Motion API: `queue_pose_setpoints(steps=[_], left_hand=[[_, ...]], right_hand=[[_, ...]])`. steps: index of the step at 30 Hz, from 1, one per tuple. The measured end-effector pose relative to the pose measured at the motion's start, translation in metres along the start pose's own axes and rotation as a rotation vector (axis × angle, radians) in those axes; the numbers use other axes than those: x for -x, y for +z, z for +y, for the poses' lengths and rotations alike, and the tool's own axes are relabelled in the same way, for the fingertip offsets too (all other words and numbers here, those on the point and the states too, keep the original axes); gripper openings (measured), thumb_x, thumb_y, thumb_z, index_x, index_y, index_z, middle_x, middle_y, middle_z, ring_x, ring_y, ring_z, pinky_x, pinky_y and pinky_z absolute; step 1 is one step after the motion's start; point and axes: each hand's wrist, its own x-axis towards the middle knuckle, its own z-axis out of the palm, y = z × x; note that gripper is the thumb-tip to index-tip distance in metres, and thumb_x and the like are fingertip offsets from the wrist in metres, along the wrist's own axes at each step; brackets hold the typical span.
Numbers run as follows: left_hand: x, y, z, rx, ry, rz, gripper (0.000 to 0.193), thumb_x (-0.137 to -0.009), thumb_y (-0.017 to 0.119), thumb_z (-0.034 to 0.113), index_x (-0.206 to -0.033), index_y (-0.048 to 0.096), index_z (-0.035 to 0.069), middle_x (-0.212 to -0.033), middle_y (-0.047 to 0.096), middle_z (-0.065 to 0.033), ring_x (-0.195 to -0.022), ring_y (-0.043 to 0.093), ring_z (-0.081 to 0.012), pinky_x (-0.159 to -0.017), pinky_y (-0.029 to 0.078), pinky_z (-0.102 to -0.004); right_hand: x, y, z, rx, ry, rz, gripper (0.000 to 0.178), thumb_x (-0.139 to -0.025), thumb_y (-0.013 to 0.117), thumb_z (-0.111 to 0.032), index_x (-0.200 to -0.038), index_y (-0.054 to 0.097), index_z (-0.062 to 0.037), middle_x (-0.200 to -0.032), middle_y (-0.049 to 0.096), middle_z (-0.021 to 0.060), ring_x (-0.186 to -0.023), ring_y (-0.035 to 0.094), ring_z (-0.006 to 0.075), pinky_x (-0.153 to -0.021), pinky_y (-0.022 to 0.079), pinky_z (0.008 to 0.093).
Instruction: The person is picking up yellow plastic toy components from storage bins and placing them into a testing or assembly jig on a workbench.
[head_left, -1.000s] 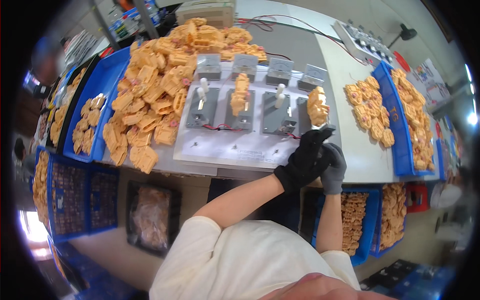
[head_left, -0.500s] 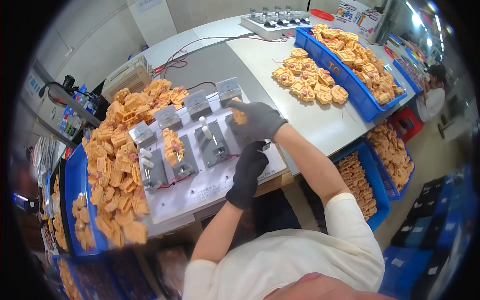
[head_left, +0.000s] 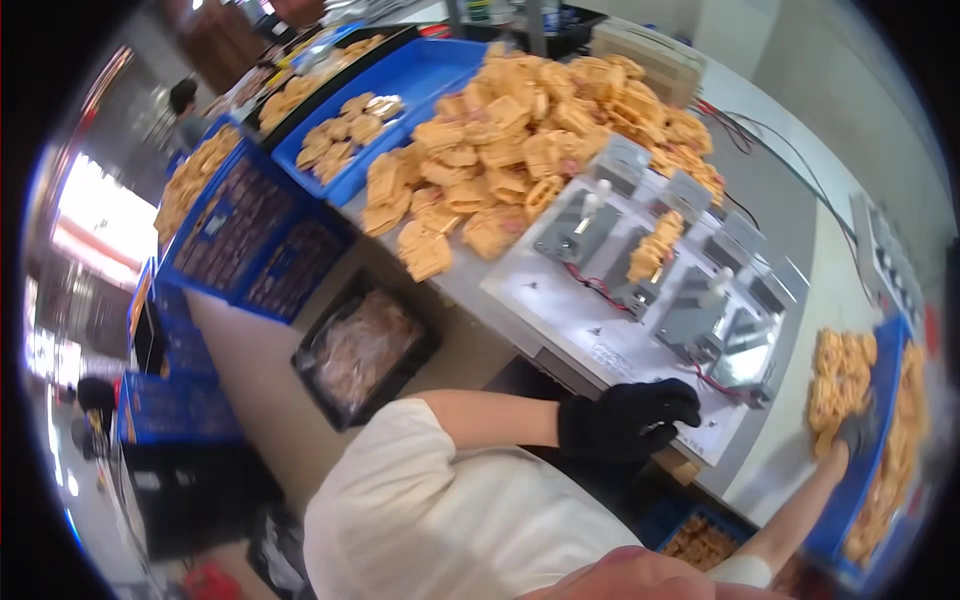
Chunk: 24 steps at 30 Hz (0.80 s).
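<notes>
My left hand (head_left: 630, 420), in a black glove, hovers over the front edge of the white test board (head_left: 530, 295), fingers loosely bent and apart, with nothing visible in them. My right hand (head_left: 858, 435), in a grey glove, reaches far right beside a group of orange-yellow plastic housings (head_left: 840, 375), against the blue bin's wall (head_left: 880, 430). Its fingers are small and blurred, so their grip is unclear. On the board, one orange housing (head_left: 657, 245) sits in a grey fixture (head_left: 630, 290). Another grey fixture (head_left: 692, 315) with a white-handled clamp holds no housing.
A large heap of orange housings (head_left: 530, 120) covers the table's left side, beside a blue tray (head_left: 440, 70). Clear-fronted meters (head_left: 735, 245) line the board's back. Red wires (head_left: 600, 290) run along the fixtures. A black crate (head_left: 365, 345) with a plastic bag stands on the floor.
The view has swung left. My right hand has moved from the rightmost fixture, where it held an orange housing, to the housings by the blue bin. My left hand stays near the board's front.
</notes>
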Motion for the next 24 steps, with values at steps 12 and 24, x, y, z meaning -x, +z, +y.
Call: queue_pose_setpoints(steps=[12,24], left_hand=[[0.089,-0.192,-0.045,-1.424,-0.447,0.779,0.042,-0.078,0.07,0.021,-0.115,0.058,0.005,-0.117,0.052,-0.0193,-0.108,0.052,-0.0329,-0.096,0.041,-0.0421],[0.138,-0.272,-0.088,-0.609,-0.761,1.119,0.072,-0.069,0.081,0.03,-0.124,0.047,-0.002,-0.118,0.054,-0.0179,-0.108,0.054,-0.0276,-0.092,0.045,-0.0369]], right_hand=[[0.05,-0.051,-0.012,-0.183,0.193,-0.087,0.047,-0.091,0.055,-0.035,-0.134,0.047,-0.018,-0.129,0.053,0.0174,-0.116,0.052,0.0316,-0.095,0.043,0.038],[0.203,-0.183,-0.243,-1.041,-0.279,-0.063,0.036,-0.086,0.058,0.001,-0.122,0.056,-0.0003,-0.115,0.061,0.0122,-0.104,0.058,0.0192,-0.081,0.048,0.0288]])
